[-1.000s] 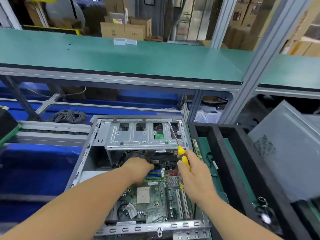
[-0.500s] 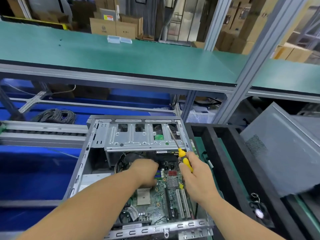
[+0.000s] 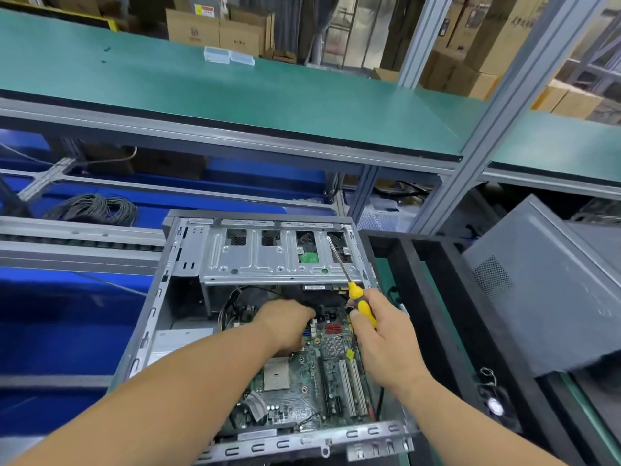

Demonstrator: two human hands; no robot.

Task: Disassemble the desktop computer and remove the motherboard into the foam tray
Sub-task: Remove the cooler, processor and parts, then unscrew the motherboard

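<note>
- Head view: left hand (image 3: 285,322) has pushed deeper under the drive cage (image 3: 275,253); fingers hidden, so its grip cannot be told, perhaps on a cable.
- Right hand (image 3: 386,341) still grips the yellow screwdriver (image 3: 361,306), tip raised.
- Motherboard (image 3: 312,381) stays inside the case (image 3: 161,311); foam tray (image 3: 423,297) waits alongside.

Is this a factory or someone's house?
Probably a factory or repair workshop: long green workbenches, stacked cardboard boxes behind, and an opened computer case on the line.
</note>
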